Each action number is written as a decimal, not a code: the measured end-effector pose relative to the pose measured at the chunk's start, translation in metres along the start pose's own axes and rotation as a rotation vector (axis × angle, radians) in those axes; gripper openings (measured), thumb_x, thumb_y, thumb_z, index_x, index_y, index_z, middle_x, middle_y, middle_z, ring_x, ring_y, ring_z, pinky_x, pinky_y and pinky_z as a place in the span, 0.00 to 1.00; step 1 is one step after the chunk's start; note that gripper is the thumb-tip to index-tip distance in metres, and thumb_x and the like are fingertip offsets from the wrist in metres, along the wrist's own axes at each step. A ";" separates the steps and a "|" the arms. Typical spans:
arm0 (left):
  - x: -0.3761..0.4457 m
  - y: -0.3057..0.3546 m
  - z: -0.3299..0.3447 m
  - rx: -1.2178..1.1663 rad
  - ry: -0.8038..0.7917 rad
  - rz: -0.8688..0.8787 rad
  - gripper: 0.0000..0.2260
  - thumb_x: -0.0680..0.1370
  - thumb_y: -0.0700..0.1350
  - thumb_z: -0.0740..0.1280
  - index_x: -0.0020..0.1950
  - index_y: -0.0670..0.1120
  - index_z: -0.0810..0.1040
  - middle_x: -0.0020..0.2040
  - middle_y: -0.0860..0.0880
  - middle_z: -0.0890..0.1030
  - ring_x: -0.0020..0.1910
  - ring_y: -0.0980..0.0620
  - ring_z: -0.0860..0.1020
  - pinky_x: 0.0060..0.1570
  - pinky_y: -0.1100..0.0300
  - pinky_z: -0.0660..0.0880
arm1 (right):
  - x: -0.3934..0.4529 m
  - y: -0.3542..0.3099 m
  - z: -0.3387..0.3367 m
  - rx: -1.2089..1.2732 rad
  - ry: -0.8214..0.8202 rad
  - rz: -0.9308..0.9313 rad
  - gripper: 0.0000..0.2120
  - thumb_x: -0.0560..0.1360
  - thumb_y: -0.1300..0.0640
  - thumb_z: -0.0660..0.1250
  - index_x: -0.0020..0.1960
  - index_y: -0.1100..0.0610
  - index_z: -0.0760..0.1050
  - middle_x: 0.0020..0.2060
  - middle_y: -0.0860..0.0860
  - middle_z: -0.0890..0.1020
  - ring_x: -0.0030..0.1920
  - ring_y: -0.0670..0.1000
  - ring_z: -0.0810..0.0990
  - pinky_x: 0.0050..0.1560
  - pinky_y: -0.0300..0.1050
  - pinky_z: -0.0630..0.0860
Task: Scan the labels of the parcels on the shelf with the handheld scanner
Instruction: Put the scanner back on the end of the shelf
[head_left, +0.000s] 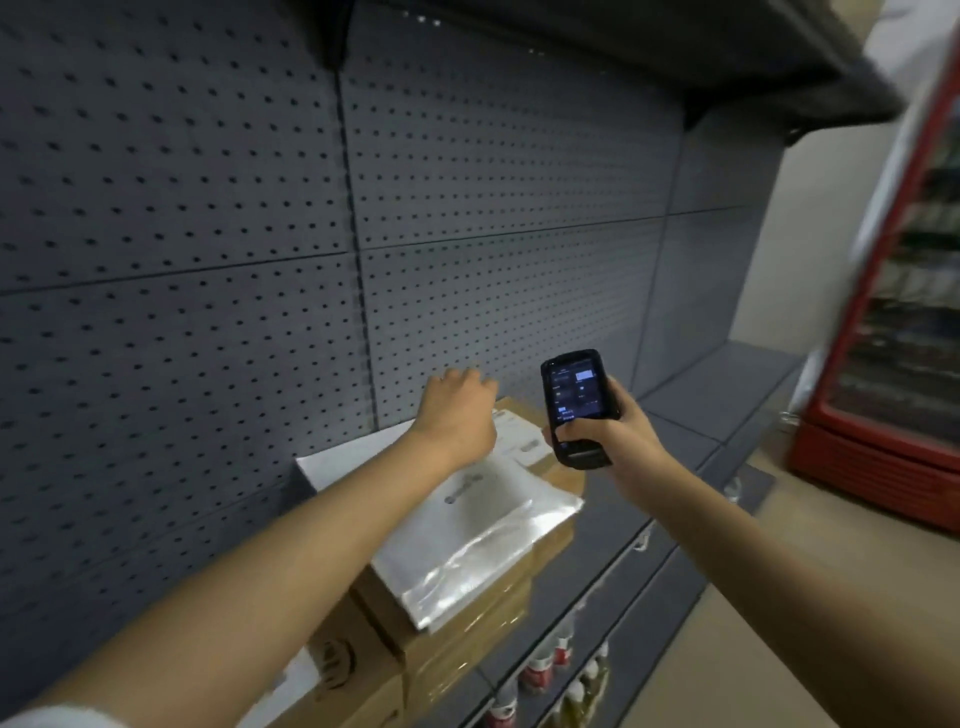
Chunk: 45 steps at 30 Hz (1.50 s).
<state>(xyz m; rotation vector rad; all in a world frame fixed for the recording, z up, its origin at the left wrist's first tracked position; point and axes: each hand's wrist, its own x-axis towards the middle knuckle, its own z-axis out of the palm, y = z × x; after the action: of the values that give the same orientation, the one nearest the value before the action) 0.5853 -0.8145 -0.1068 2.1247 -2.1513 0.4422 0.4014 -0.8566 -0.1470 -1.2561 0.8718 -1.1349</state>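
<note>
So the landmark here is the stack of cardboard boxes (457, 639) sitting on the grey metal shelf (670, 436), pushed up against the perforated back panel (208, 208). On top of that stack there's a flat silvery-white poly mailer (467, 530), shiny and a bit crinkled at its near edge. Just past the mailer, at the far end of the stack, another brown box (524, 436) shows a white shipping label (514, 434) facing up.

The left hand (457, 410) is reaching out over the far end of the stack, fingers curled downward at the far box. Can't really tell whether it's actually gripping anything, since the fingertips are blurred and tucked behind the hand.

The right hand (613, 436) is wrapped snugly around the lower part of the black handheld scanner (579, 408), thumb across the front below the lit screen. The scanner is held upright just to the right of the stack's far end, right beside that labelled box, screen facing the camera.

Way off to the right of the stack there's a red drinks fridge (893, 322), pretty blurry. Below the stack, on a lower shelf level, a few small bottles (550, 670) with red labels poke out.
</note>
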 end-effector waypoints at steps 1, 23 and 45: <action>0.012 0.019 0.000 -0.002 -0.004 0.029 0.15 0.79 0.46 0.63 0.64 0.43 0.73 0.62 0.43 0.74 0.61 0.43 0.72 0.57 0.52 0.69 | -0.001 -0.005 -0.020 -0.011 0.032 -0.012 0.38 0.54 0.66 0.75 0.63 0.51 0.73 0.56 0.59 0.82 0.54 0.63 0.82 0.57 0.62 0.79; 0.211 0.358 0.047 -0.117 -0.175 0.403 0.22 0.80 0.53 0.63 0.70 0.44 0.70 0.66 0.43 0.73 0.66 0.42 0.71 0.62 0.51 0.70 | 0.010 -0.027 -0.368 0.041 0.380 -0.014 0.33 0.64 0.74 0.71 0.66 0.55 0.72 0.59 0.65 0.79 0.58 0.68 0.79 0.54 0.58 0.79; 0.478 0.547 0.102 -0.090 -0.183 0.530 0.16 0.80 0.50 0.64 0.65 0.43 0.72 0.62 0.43 0.75 0.62 0.42 0.73 0.57 0.51 0.71 | 0.210 -0.021 -0.595 0.104 0.493 0.023 0.33 0.66 0.75 0.70 0.66 0.53 0.72 0.57 0.62 0.81 0.54 0.65 0.83 0.59 0.60 0.78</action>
<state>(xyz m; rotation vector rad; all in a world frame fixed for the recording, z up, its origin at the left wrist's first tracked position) 0.0433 -1.3062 -0.1583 1.5821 -2.7758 0.1800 -0.1178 -1.2134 -0.1931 -0.8884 1.1683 -1.4825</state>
